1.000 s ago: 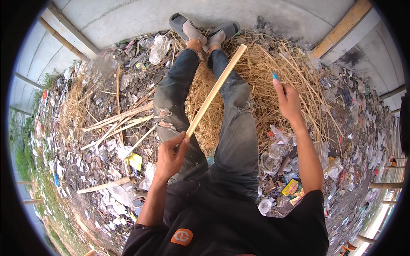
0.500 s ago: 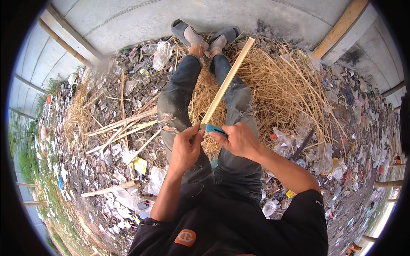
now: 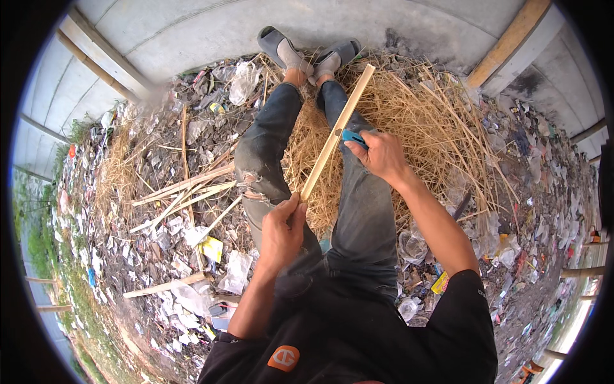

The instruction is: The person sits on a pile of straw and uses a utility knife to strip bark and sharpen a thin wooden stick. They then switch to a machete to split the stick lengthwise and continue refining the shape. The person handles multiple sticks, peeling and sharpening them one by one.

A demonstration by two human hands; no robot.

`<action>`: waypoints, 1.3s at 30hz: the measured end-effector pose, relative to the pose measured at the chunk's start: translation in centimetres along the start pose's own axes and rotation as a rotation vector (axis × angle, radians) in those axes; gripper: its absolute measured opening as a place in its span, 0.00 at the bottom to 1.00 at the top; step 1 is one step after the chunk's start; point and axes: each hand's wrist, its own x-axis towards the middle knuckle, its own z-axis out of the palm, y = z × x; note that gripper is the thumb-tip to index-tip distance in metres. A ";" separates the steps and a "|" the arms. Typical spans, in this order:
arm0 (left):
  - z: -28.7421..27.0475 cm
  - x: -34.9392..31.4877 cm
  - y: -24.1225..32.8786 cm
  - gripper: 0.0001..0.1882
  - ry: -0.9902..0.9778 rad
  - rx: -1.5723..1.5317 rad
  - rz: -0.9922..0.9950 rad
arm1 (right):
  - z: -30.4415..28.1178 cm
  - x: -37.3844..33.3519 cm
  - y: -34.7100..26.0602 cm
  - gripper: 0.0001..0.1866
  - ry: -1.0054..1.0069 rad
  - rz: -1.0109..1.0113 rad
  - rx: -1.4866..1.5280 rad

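Note:
A long, pale bamboo strip point(image 3: 322, 158) slants up and away to the right over my legs. Its near end is pinched between the thumb and fingers of my left hand point(image 3: 281, 233), close to my left knee. My right hand point(image 3: 382, 153) is wrapped round the blue handle of a utility knife point(image 3: 354, 138). The short blade lies against the strip, a little beyond its middle. Most of the handle is hidden inside my right fist. Below the strip, between and beside my legs, is a heap of thin, straw-coloured shavings point(image 3: 409, 128).
Several split bamboo pieces point(image 3: 185, 185) lie on the littered ground to my left, with a thicker stick point(image 3: 165, 285) nearer me. A grey concrete wall point(image 3: 307, 25) stands just beyond my feet, with bamboo posts point(image 3: 510, 43) against it. Plastic scraps point(image 3: 414, 246) surround me.
My right hand has slid the knife away from my left hand, up along the bamboo strip. My left hand still grips the near end, and the strip has shifted slightly nearer.

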 end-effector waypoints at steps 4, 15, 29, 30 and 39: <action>-2.1 -1.6 -0.8 0.19 -0.132 0.027 -0.022 | -1.1 3.0 7.3 0.37 -0.039 0.650 0.086; -3.3 -1.6 -4.1 0.19 0.042 0.024 -0.052 | -11.6 3.1 11.7 0.41 0.124 0.690 0.042; 2.0 3.8 1.1 0.13 0.149 0.023 0.304 | -4.7 -1.7 -10.0 0.33 -0.413 0.221 0.342; 1.7 3.5 1.5 0.13 0.142 0.051 0.290 | -4.4 -1.9 -10.1 0.33 -0.423 0.225 0.369; 1.4 -2.7 -0.5 0.13 -0.009 0.118 0.134 | -4.4 1.6 7.7 0.41 -0.179 0.570 0.055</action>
